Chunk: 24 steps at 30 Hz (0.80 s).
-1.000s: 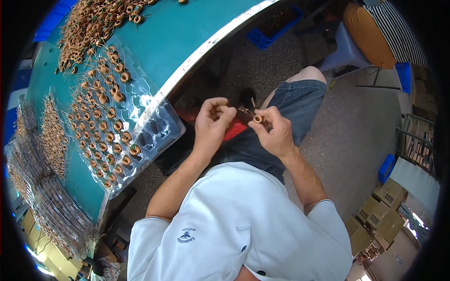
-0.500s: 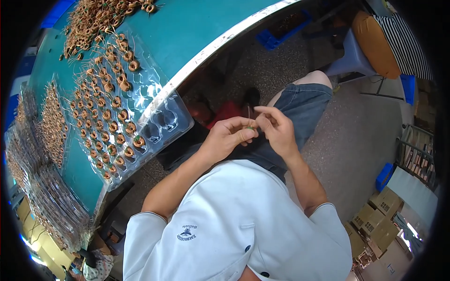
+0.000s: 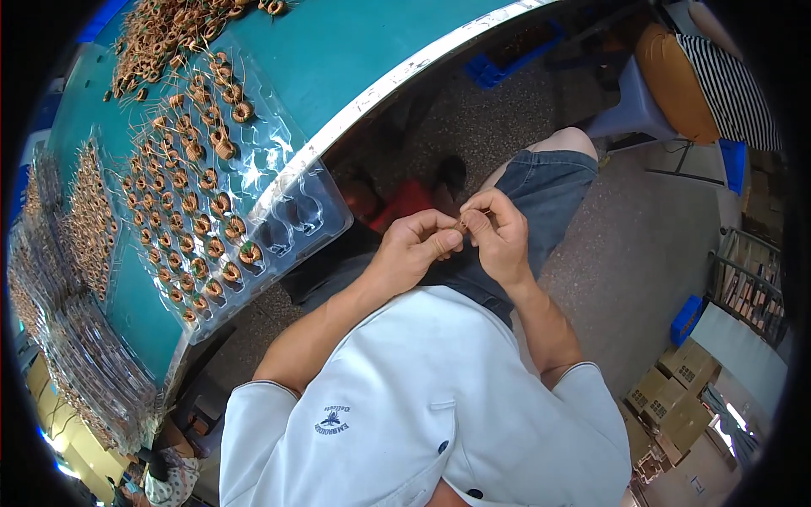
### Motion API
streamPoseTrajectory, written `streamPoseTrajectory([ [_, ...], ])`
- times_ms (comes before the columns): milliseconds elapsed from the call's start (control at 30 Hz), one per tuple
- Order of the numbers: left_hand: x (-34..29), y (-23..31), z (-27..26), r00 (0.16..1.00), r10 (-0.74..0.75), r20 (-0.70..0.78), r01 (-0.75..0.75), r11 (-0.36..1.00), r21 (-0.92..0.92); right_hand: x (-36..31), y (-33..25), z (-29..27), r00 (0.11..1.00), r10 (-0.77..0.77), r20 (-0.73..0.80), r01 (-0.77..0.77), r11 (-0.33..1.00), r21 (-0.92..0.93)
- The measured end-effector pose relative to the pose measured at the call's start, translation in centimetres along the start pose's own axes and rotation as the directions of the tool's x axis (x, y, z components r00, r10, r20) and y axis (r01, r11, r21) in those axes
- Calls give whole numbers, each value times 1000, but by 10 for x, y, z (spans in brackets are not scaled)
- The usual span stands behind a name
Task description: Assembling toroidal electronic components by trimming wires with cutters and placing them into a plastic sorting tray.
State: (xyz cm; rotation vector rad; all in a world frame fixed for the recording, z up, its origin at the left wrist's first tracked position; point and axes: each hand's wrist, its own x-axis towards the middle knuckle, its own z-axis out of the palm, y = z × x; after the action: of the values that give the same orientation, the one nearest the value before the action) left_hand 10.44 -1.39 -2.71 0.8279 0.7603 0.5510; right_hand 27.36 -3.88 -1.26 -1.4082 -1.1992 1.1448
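Note:
My left hand (image 3: 414,252) and my right hand (image 3: 500,241) meet in front of my shirt, above my lap. Between their fingertips is a small brown ring coil (image 3: 462,226), mostly hidden by the fingers. The left thumb and forefinger are closed on it, and the right thumb and forefinger pinch at its other side. To the left, a clear plastic tray (image 3: 325,203) juts over the table edge. Rows of copper-wound ring coils (image 3: 250,252) with wire leads sit in its pockets; several pockets near its right end hold no coil.
A heap of loose coils (image 3: 160,42) lies on the green table (image 3: 338,51) at the back. Stacked filled trays (image 3: 93,346) stand at the far left. A blue bin (image 3: 511,59) is on the floor beyond the table edge; cardboard boxes (image 3: 672,393) are at right.
Both hands stay together. The right forefinger has curled in closer to the thumb. The green bit and upright wire seen before at the fingertips no longer show.

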Motion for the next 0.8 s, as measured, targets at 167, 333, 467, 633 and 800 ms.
streamPoseTrajectory([
  [167, 0, 6, 5, 996, 63, -57, -63, 998, -8, 0, 0, 1, 999, -18, -37, 18, 1000, 16],
  [333, -1, 10, 0, 989, 17, -150, -34, 993, -110, 13, -18, 7, 973, 112, -202, -55, 961, 270],
  [467, -7, 18, -8, 968, 24, -250, -39, 998, -57, 7, -34, 5, 987, 163, 4, -163, 986, 39],
  [633, -28, 24, -29, 961, 162, -223, -131, 980, 149, 10, -42, 25, 956, 204, 212, -197, 979, -55],
  [800, -42, 37, -33, 953, 184, -241, -206, 976, -66, 43, -72, 37, 979, -85, 184, 91, 996, -22],
])
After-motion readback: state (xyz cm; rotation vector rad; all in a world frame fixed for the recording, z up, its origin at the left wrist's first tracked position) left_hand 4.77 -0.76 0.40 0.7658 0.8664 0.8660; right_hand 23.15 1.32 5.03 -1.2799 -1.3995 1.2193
